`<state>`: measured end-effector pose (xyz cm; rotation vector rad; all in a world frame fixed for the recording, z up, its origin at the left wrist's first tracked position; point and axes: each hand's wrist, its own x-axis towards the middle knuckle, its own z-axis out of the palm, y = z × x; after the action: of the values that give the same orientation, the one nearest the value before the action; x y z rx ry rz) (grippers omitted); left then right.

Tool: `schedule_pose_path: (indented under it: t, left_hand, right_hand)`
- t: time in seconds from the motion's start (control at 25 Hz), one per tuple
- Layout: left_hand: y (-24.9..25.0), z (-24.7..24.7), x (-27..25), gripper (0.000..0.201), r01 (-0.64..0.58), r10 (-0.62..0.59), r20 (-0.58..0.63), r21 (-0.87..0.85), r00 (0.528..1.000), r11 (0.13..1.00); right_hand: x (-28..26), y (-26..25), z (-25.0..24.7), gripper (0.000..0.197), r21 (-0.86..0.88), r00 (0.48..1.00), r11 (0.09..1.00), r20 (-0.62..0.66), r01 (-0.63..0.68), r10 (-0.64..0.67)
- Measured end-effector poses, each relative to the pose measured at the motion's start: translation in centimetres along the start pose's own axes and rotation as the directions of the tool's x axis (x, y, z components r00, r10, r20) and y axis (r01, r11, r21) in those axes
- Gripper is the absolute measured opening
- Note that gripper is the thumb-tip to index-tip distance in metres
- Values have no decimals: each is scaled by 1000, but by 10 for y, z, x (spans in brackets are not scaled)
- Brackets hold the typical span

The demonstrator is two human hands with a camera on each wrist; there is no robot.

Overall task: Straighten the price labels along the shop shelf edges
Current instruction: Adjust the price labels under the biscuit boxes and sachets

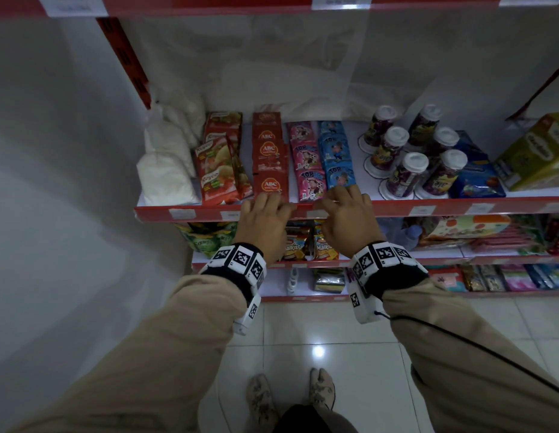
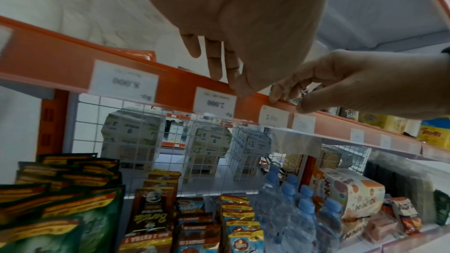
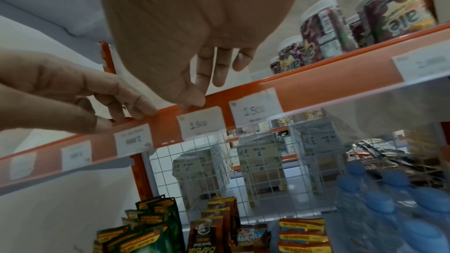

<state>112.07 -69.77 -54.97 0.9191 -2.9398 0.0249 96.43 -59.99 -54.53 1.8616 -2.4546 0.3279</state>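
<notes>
A: Working the middle shelf edge now. Both hands sit on the red label strip, approx. at its centre.

B: Grip state?

A: Left hand: fingers bent over the top lip of the strip, thumb under, just right of the 2.000 label. Whether it pinches the clear cover or only rests on it, cannot tell. Right hand: thumb tip touches the top edge of the first 1.500 label, fingers curled above it on the lip. No label is lifted out.

B: Step in hand?

A: Judged: seating the first 1.500 label square in its channel. The second 1.500 label sits just beside it, to the right.

B: Orientation?

A: Labels are wider than tall; long axis runs along the strip, i.e. left-right. Faces point out to the aisle. The first 1.500 label looks slightly tilted vs. the strip, right end higher, but the wide lens may add to that.

B: Next move needs?

A: Likely light thumb pressure down on the high corner, left hand steadying the strip. Then shift right to the remaining labels.
</notes>
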Motion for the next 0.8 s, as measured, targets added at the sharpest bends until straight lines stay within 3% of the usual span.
schedule_pose_path:
  t: [0.24, 0.48, 0.68, 0.8]
  left_hand:
    - [-31, 3, -23, 51, 66, -64, -38, 46, 997, 997]
    - [-45, 4, -24, 47, 50, -50, -33, 13, 998, 999]
    - [-48, 8, -25, 56, 16, -16, 11, 6, 1000, 1000]
    - [-47, 8, -24, 54, 29, -29, 12, -21, 1000, 999]
  right_hand:
    - [14, -39, 13, 38, -3, 996, 997, 42, 73, -72]
    - [11, -60, 26, 39, 144, 986, 977, -82, 156, -146]
    - [10, -68, 33, 36, 44, 979, 987, -137, 156, -149]
    - [17, -71, 35, 30, -17, 992, 994, -58, 109, -110]
